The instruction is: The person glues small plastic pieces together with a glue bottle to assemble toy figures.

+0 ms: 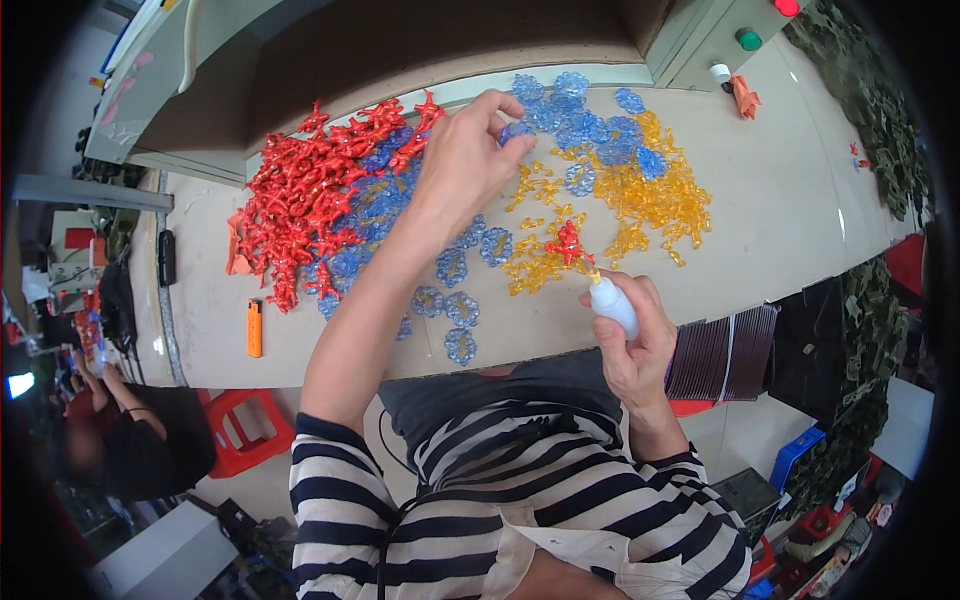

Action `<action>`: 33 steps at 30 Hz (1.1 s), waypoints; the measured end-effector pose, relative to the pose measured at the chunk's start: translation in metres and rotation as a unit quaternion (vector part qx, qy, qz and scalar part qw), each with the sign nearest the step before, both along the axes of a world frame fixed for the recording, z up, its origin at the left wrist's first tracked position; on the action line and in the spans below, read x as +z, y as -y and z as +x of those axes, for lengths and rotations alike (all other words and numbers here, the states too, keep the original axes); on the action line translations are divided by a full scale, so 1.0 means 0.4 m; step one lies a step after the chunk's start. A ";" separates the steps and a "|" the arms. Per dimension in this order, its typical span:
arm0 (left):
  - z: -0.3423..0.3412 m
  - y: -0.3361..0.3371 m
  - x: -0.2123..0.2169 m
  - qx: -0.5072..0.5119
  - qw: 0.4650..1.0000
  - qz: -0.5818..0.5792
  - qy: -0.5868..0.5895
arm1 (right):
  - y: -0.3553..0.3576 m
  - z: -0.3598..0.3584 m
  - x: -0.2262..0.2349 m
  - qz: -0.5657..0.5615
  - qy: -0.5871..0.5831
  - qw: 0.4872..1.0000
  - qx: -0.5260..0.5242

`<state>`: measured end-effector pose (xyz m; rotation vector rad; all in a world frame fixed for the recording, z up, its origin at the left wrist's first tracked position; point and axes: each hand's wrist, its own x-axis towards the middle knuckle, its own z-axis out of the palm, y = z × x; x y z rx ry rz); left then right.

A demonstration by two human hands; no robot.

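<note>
Across the tabletop (pixel 780 190), our left hand (pixel 465 155) pinches a blue ring (pixel 514 132); nearer, our right hand (pixel 642 345) grips a bottle (pixel 613 308), nozzle toward a red figure (pixel 567 243).

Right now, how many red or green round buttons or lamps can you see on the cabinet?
2: the red button or lamp at the top edge, upper right; the green one below-left of it. Others could lie beyond the frame.

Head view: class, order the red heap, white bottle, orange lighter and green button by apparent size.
Largest to smallest:
1. Red heap
2. White bottle, partly covered by fingers
3. Orange lighter
4. Green button
</note>
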<state>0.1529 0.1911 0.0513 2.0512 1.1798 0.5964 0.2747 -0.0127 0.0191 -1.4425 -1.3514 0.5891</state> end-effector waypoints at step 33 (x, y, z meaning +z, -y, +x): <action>-0.280 0.405 -0.059 0.201 0.742 -0.447 0.458 | -0.005 -0.106 0.060 0.085 0.107 0.985 0.110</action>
